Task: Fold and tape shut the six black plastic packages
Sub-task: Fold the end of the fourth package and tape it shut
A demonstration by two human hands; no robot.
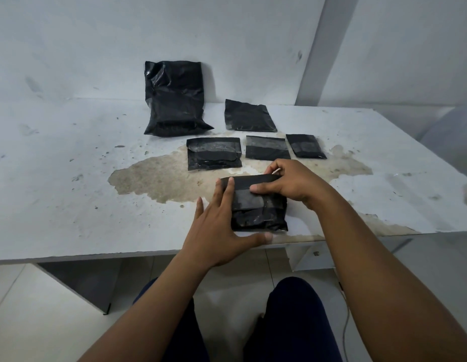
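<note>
The package in hand (258,205) lies at the near edge of the worn white table (70,152), its top flap folded down toward the person. The left hand (222,231) lies against its left side with straight fingers spread, two fingertips reaching up to the folded edge and the thumb along the near edge, so it steadies rather than grips. The right hand (292,182) curls over the far right corner, fingers round the fold and thumb pressing on the flap. The step looks to be the sealing of this fold, and to do it well the crease should be kept flat and square under the right thumb while the left hand stops the slippery plastic from sliding; then the tape strip should be pressed from the middle outward so no wrinkle or air is trapped. Four smaller folded packages (214,158) (249,116) (267,148) (305,146) lie farther back, seemingly finished, and a large unfolded bag (175,100) leans on the wall at the far left, seemingly still to do. No brand, label or writing can be read on any package or on the table.
</note>
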